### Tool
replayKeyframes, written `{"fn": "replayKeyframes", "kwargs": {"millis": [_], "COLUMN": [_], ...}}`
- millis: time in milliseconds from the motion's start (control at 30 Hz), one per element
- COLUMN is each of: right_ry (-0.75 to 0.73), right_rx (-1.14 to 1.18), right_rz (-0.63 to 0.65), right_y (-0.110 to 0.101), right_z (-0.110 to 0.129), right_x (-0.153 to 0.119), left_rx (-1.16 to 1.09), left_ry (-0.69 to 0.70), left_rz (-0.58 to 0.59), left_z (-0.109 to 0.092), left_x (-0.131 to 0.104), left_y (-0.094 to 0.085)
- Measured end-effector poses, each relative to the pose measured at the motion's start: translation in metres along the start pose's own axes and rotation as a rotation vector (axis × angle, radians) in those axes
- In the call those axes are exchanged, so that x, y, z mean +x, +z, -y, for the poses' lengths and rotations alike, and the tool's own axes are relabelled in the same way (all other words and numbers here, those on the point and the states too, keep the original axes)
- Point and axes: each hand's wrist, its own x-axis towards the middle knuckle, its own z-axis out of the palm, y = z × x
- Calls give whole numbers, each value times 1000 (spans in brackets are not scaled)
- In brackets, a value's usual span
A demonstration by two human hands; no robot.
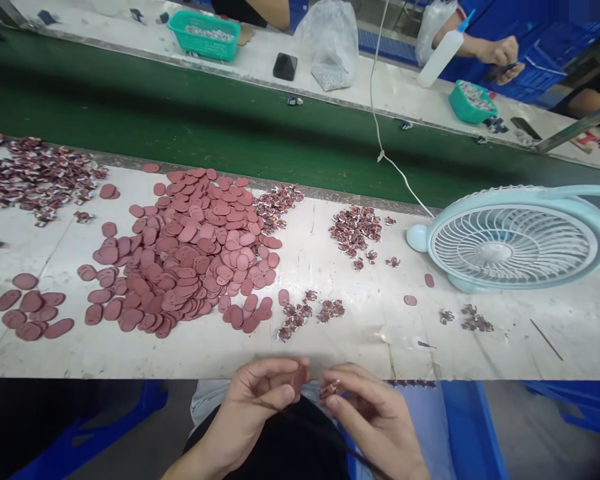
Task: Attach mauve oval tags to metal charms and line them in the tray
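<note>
My left hand (253,407) is closed, pinching a reddish-brown oval disc (299,379) between thumb and fingers at the table's front edge. Beside it, my right hand (370,417) grips a small brown-and-white figure-like piece (329,389) with thumb and forefinger. The two pieces are close together but apart. A large heap of the same oval discs (185,247) lies on the table ahead and to the left. Small clusters of the brown pieces (294,320) sit just beyond my hands, with a bigger pile (356,230) farther back.
A light-blue fan (513,243) lies at the right, its white cord running back. More small pieces (35,175) are piled far left. Across a green belt (220,127), another table holds teal baskets (205,50), a bottle (443,59) and a plastic bag (333,40); other people's arms show there.
</note>
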Motion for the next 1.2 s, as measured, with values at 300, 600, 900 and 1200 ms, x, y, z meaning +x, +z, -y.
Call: {"fn": "replayKeyframes", "kwargs": {"millis": [300,600,900,1200], "right_ry": [-22,119,138,100], "right_rx": [-84,79,244,261], "right_rz": [37,47,3,-67], "right_y": [17,18,26,32], "right_z": [14,6,10,-4], "right_x": [5,4,7,9], "left_rx": [7,56,58,148], "left_ry": [23,53,101,197], "left_rz": [114,141,111,21], "left_z": [-2,-6,3,12], "left_x": [-4,-3,-4,5], "left_y": [3,12,9,5]}}
